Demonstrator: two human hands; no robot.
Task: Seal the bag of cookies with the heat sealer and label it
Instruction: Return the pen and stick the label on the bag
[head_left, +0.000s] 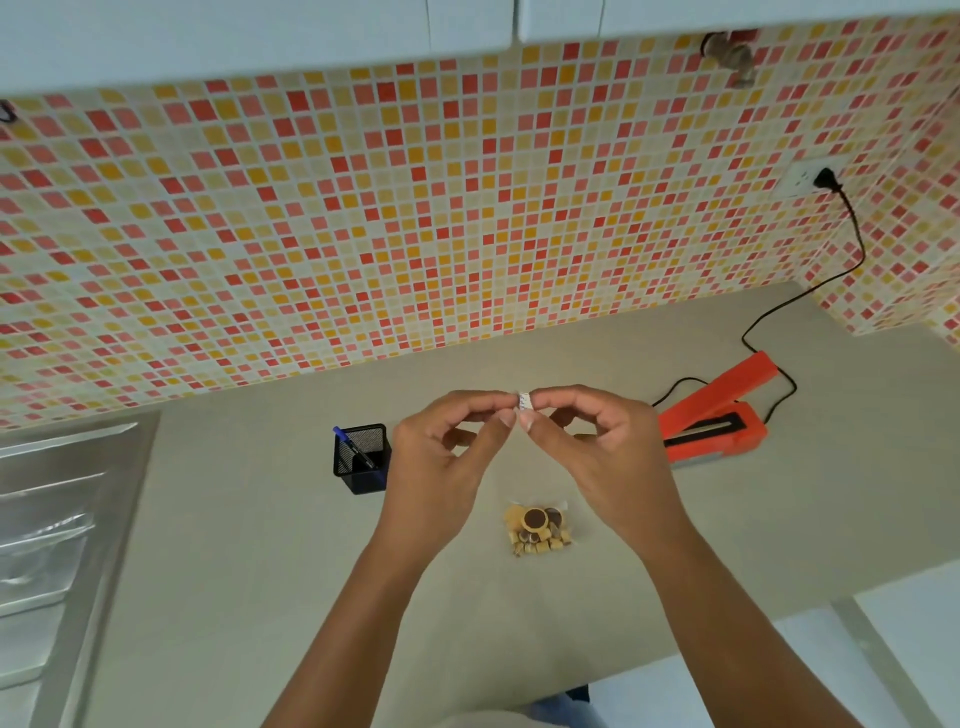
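Above the middle of the bench (249, 545), both hands are raised and meeting fingertip to fingertip. The left hand (441, 457) and the right hand (602, 447) each pinch one end of a small white label (524, 401), thumb and forefinger closed on it, the other fingers loosely curled. The label is off the surface, held between the two hands. Just below them lies the clear bag of cookies (537, 527), flat on the bench, touched by neither hand; round chocolate-topped pieces show through the plastic. Off to the right sits the orange heat sealer (714, 415), its arm lifted open, with a black cord (831, 280) running up to a wall socket (808, 176) on the mosaic tiles. To the left of the hands stands a black mesh pen holder (361, 460) with a blue pen (353, 447) leaning inside. At the far left edge, a steel sink (57, 519) shows.
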